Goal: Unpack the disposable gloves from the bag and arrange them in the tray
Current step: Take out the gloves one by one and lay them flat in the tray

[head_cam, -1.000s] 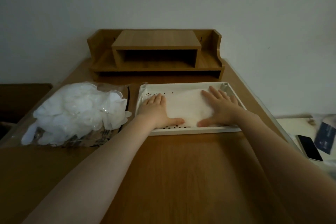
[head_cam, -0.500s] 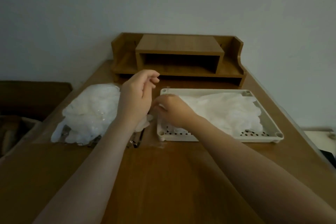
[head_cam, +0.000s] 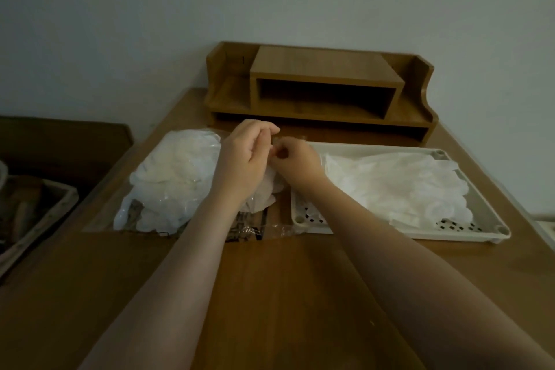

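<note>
L hand (head_cam: 240, 159) and R hand (head_cam: 295, 164) meet frame centre, fingers curled, apparently pinching the clear bag's (head_cam: 255, 227) mouth or a glove edge; which, can't tell. Loose glove pile (head_cam: 175, 179) lies just left of hands, on/in bag, L hand nearer. Tray (head_cam: 309, 227) right of centre, long axis left-right, already holds flattened gloves (head_cam: 396, 186). Wooden desk shelf (head_cam: 324, 90) behind.

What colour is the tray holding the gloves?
The tray is off-white, its floor dotted with small dark perforations; the head view shows it best.
</note>
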The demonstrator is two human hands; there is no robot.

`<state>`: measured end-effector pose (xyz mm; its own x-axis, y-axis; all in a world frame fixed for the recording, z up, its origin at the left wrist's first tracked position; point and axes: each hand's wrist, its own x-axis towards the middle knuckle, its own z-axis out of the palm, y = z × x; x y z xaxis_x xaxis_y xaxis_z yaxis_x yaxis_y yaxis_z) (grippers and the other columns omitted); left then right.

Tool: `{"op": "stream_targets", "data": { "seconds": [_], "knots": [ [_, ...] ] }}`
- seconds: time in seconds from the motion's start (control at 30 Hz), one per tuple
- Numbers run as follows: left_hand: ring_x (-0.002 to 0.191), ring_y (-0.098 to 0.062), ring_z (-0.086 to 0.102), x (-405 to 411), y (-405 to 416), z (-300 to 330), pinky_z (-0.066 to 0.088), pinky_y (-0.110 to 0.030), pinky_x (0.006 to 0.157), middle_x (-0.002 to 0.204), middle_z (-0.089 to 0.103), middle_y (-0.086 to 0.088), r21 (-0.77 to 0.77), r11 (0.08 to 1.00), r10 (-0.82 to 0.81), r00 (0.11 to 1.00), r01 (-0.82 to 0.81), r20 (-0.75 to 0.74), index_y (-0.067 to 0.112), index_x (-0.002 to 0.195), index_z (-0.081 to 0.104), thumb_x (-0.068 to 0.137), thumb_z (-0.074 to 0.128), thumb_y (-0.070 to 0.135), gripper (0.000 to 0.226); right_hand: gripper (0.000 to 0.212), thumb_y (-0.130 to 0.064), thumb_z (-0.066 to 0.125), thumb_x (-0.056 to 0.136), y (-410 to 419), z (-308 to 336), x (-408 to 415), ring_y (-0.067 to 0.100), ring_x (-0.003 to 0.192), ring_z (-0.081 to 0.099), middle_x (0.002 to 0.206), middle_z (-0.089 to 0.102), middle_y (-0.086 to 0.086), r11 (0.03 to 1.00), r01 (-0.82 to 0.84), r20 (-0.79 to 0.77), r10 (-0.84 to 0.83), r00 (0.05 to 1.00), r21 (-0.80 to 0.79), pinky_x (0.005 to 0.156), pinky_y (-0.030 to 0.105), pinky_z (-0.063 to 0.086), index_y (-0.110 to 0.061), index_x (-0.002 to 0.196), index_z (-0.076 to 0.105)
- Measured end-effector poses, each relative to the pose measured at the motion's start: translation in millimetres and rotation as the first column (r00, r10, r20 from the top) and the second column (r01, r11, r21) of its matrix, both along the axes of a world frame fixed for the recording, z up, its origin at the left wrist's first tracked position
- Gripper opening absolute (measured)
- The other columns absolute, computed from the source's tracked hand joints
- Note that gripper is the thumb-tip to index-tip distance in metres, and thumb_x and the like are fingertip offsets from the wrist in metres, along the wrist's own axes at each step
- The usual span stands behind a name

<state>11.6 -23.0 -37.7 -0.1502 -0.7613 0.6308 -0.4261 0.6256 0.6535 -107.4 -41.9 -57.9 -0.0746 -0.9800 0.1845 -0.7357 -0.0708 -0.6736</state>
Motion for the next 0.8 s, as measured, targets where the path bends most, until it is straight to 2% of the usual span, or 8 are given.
{"op": "stream_targets", "data": {
  "seconds": [0.07, 0.17, 0.33, 0.47, 0.53, 0.63, 0.73, 0.8],
  "knots": [
    [0.083, 0.003, 0.053, -0.5, -0.9, -1.3, 0.040, -0.004, 0.074, 0.098, 0.058, 0.004, -0.019, 1.000, -0.013, 0.999, 0.014, 0.039, 0.006, 0.101, 0.064, 0.098, 0.042, 0.009, 0.023, 0.011, -0.015, 0.058, 0.090, 10.5, 12.0, -8.4, 0.011, 0.073, 0.055, 0.077, 0.056, -0.007, 0.999, -0.023, 0.379, 0.034, 0.925, -0.032, 0.072, 0.029, 0.050, -0.021, 0.082, 0.057],
    [0.081, 0.002, 0.051, -4.5, -1.7, -3.6, 0.040, -0.006, 0.071, 0.095, 0.057, 0.004, -0.024, 1.000, -0.005, 0.997, 0.007, 0.083, 0.007, 0.099, 0.063, 0.099, 0.041, 0.012, 0.022, 0.013, -0.002, 0.055, 0.089, 20.4, 36.4, -23.6, 0.013, 0.069, 0.057, 0.077, 0.059, 0.003, 0.984, -0.169, 0.781, 0.147, 0.607, -0.054, 0.065, 0.024, 0.049, -0.012, 0.081, 0.057],
    [0.078, -0.010, 0.052, -5.9, 1.8, -2.1, 0.039, -0.016, 0.064, 0.090, 0.055, 0.004, 0.033, 0.998, 0.039, 0.981, -0.046, 0.192, 0.011, 0.101, 0.059, 0.101, 0.036, 0.024, 0.027, 0.014, -0.002, 0.050, 0.088, 25.9, 52.2, -40.7, 0.016, 0.069, 0.054, 0.078, 0.054, 0.005, 0.932, -0.327, 0.916, 0.263, 0.305, -0.158, 0.064, 0.026, 0.046, -0.013, 0.081, 0.054],
    [0.071, -0.010, 0.054, -2.7, 9.0, 6.9, 0.038, -0.025, 0.064, 0.079, 0.059, 0.003, 0.263, 0.962, 0.020, 0.976, -0.078, 0.218, 0.017, 0.086, 0.059, 0.101, 0.022, 0.041, 0.046, 0.010, -0.005, 0.058, 0.076, 31.1, 53.4, -50.5, 0.022, 0.078, 0.052, 0.082, 0.057, 0.007, 0.857, -0.438, 0.954, 0.299, -0.005, -0.271, 0.072, 0.032, 0.045, -0.013, 0.082, 0.058],
    [0.084, -0.003, 0.058, -5.5, 17.6, 19.2, 0.042, -0.017, 0.071, 0.089, 0.063, 0.011, 0.354, 0.934, -0.047, 0.999, 0.038, 0.016, 0.024, 0.097, 0.063, 0.097, 0.017, 0.051, 0.053, 0.014, -0.005, 0.064, 0.073, 34.1, 55.1, -53.2, 0.022, 0.079, 0.055, 0.083, 0.061, 0.007, 0.813, -0.494, 0.941, 0.338, -0.033, -0.309, 0.072, 0.032, 0.047, -0.013, 0.085, 0.063],
    [0.095, 0.001, 0.060, -16.5, 33.0, 38.4, 0.044, -0.020, 0.083, 0.095, 0.065, 0.017, 0.436, 0.832, -0.194, 0.917, 0.342, -0.348, 0.037, 0.091, 0.060, 0.081, 0.017, 0.066, 0.053, 0.020, -0.002, 0.061, 0.078, 41.8, 60.4, -55.9, 0.019, 0.075, 0.064, 0.086, 0.067, 0.006, 0.806, -0.516, 0.936, 0.352, 0.023, -0.290, 0.067, 0.029, 0.056, -0.012, 0.094, 0.068],
    [0.086, 0.000, 0.061, -24.2, 40.0, 43.3, 0.046, -0.022, 0.077, 0.089, 0.065, 0.013, 0.421, 0.826, -0.254, 0.914, 0.375, -0.315, 0.035, 0.088, 0.060, 0.092, 0.042, 0.049, 0.023, 0.026, 0.004, 0.049, 0.085, 50.3, 66.0, -57.6, 0.017, 0.072, 0.067, 0.084, 0.070, 0.005, 0.837, -0.484, 0.921, 0.363, 0.140, -0.256, 0.064, 0.030, 0.057, -0.011, 0.099, 0.066],
    [0.088, -0.004, 0.064, -24.0, 40.5, 40.4, 0.051, -0.023, 0.075, 0.093, 0.067, 0.008, 0.384, 0.846, -0.265, 0.916, 0.371, -0.301, 0.030, 0.092, 0.064, 0.089, 0.056, 0.040, 0.013, 0.025, 0.006, 0.048, 0.087, 56.3, 69.0, -58.8, 0.016, 0.071, 0.066, 0.081, 0.069, 0.004, 0.863, -0.455, 0.884, 0.373, 0.283, -0.219, 0.065, 0.029, 0.057, -0.010, 0.099, 0.063]
  ]
}}
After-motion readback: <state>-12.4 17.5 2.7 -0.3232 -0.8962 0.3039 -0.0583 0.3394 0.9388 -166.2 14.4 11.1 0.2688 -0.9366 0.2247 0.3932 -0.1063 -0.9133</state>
